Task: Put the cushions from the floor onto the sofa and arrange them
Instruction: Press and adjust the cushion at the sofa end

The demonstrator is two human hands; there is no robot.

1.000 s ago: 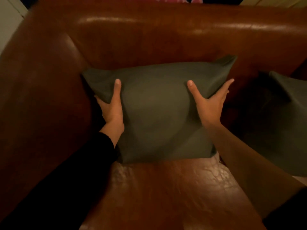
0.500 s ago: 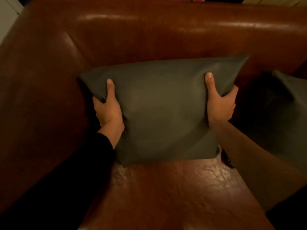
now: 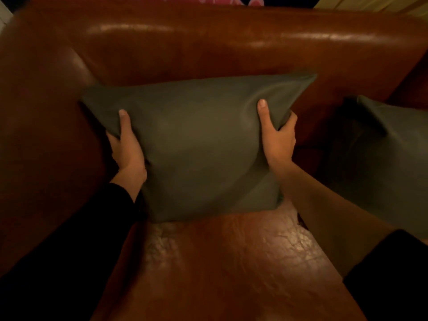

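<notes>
As we look down on the brown leather sofa [image 3: 227, 269], our two hands hold a grey-green cushion [image 3: 196, 147] by its side edges. Our left hand [image 3: 128, 149] grips the left edge, with the left thumb [image 3: 124, 121] laid on the front face and the fingers out of sight behind the fabric. Our right hand [image 3: 279, 140] is clamped on the right edge in the same way, the right thumb [image 3: 264, 112] on the front and the fingers curled round the back, and the cover puckers under the grip. The cushion stands upright with its lower edge on the seat at the sofa's left end. Its top is near the backrest [image 3: 231, 47] and its upper left corner is close to the armrest [image 3: 41, 117]; we cannot tell whether it touches either. A second cushion [image 3: 389, 163] of the same colour stands further right on the sofa, with a dark gap between the two. Our left arm wears a black sleeve [image 3: 69, 239] down to the wrist. The right sleeve [image 3: 393, 279] ends well above the wrist, so the forearm is bare.
</notes>
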